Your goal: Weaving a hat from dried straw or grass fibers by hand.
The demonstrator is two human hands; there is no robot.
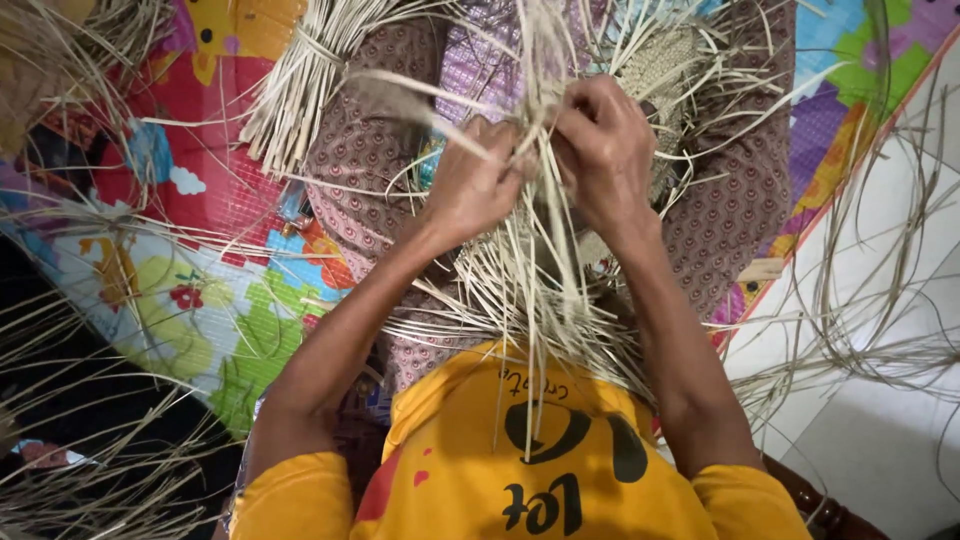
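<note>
Bright patchwork floor mat (200,300) lies under the person, white floor (880,420) to the right. Left hand (478,185) closed on a bunch of pale straw strips (540,280), fingers pinching them near the top. Right hand (600,150) closed on the same strips, touching the left. Strips fan down over the lap onto the yellow shirt (480,450). Judgement: both grips should stay tight and close together so strands hold tension. Tied straw bundle (300,90) lies on the mat, apart; loose strands (870,320) lie on the floor.
</note>
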